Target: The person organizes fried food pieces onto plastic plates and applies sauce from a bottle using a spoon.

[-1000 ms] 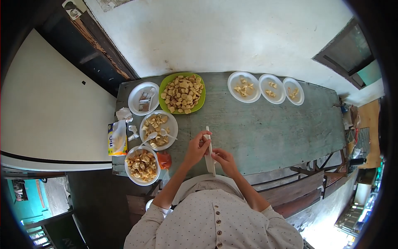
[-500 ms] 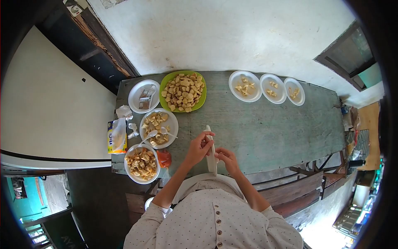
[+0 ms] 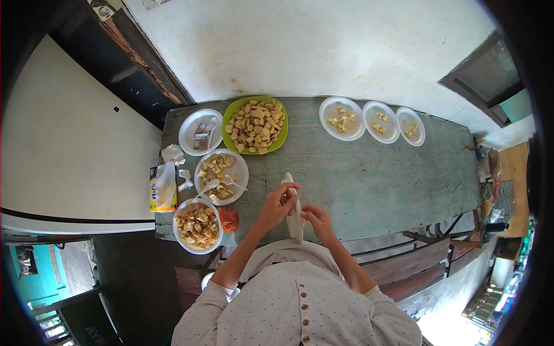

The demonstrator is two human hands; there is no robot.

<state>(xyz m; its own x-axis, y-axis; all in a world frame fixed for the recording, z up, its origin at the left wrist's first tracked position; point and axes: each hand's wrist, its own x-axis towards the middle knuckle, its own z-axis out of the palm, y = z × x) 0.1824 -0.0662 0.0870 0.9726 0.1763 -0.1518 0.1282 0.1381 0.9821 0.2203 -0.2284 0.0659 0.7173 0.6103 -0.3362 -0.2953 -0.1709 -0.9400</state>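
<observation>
A white plate (image 3: 296,225), seen almost edge-on, stands upright between my hands at the front edge of the table. The fingers of my left hand (image 3: 278,206) are closed on its far part. On the other side, my right hand (image 3: 318,221) pinches the plate's edge with thumb and fingers. To the left of my hands are a white plate of folded snack pieces (image 3: 241,191) with two plastic spoons and a fuller white plate (image 3: 217,241) of similar pieces. A small bag of red-orange sauce (image 3: 228,219) lies beside that fuller plate.
A green bowl (image 3: 283,136) heaped with round tan pieces stands at the back. Left of it, a white plate (image 3: 184,138) holds small packets and a spoon. A tissue pack (image 3: 163,189) lies at the left edge. Three white plates (image 3: 324,124) with a few pieces line the back right.
The plate in my hands has turned slightly, showing a little more of its face. My right hand has shifted a touch up along it.
</observation>
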